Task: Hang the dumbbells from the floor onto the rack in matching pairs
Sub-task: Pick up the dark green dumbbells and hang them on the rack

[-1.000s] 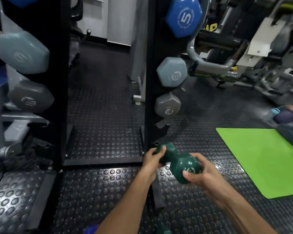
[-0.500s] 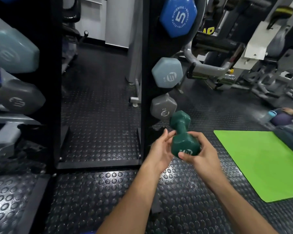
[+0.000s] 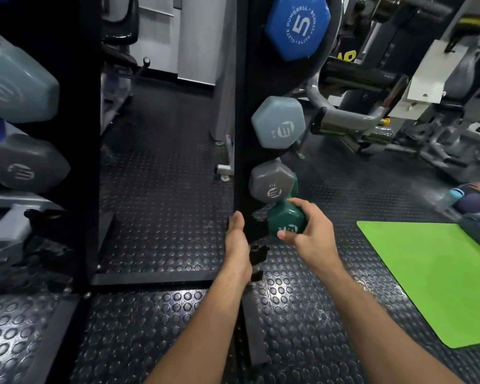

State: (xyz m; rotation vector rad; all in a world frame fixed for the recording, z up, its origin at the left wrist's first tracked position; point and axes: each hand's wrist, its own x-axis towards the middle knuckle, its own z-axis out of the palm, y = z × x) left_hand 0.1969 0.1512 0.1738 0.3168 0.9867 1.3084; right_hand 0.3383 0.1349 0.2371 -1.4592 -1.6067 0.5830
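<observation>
— My right hand [image 3: 306,231] pinches the near head of the green dumbbell [image 3: 284,217]; where's the slot?

— Just left, on the rack [image 3: 243,106] under the grey dumbbell [image 3: 270,181]. The long axis points away from me. My left hand [image 3: 237,239] rests flat, fingers straight, against the post.

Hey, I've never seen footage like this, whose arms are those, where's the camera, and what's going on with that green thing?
The camera sits on a person's head, looking forward and down, so the two bare arms are their own. The right hand grips a green dumbbell at its near end, holding it at the black rack, just under a grey dumbbell hanging there. Above hang a light blue dumbbell and a blue dumbbell marked 5. The left hand rests open against the rack's edge. A green mat lies on the studded rubber floor.
</observation>
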